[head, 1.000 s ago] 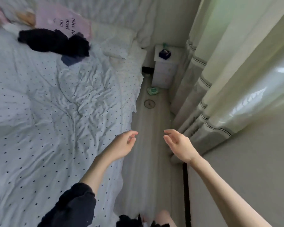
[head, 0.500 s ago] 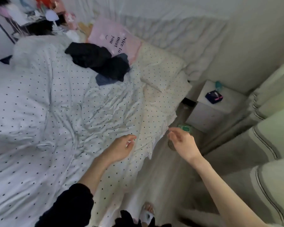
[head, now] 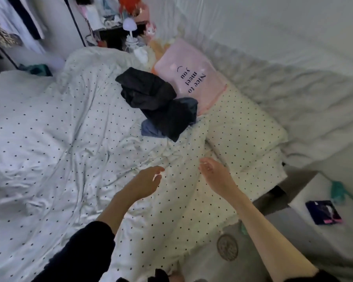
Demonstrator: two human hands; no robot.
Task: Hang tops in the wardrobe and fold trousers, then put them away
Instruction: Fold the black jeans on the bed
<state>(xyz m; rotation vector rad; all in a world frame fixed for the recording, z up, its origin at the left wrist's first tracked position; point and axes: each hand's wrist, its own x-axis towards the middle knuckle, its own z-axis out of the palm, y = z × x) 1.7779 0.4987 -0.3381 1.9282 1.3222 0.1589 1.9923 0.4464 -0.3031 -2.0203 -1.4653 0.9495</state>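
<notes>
A heap of dark clothes [head: 155, 98], black pieces over a blue-grey one [head: 151, 130], lies on the dotted white duvet [head: 59, 139] beside a pink pillow [head: 192, 78]. My left hand [head: 146, 183] and my right hand [head: 214, 171] hover over the duvet's near right part, fingers relaxed, holding nothing. Both hands are well short of the clothes heap. Garments hang on a rail [head: 14, 23] at the top left.
A white bedside table [head: 324, 231] with a dark card [head: 323, 211] and a teal item [head: 337, 191] stands at the right. A round mat [head: 227, 247] lies on the floor by the bed. A cluttered shelf with a small lamp [head: 129, 27] sits behind the bed.
The view has swung left from the curtain and floor onto the bed. Both hands now hang over the duvet and nearer the dark clothes; they stay empty.
</notes>
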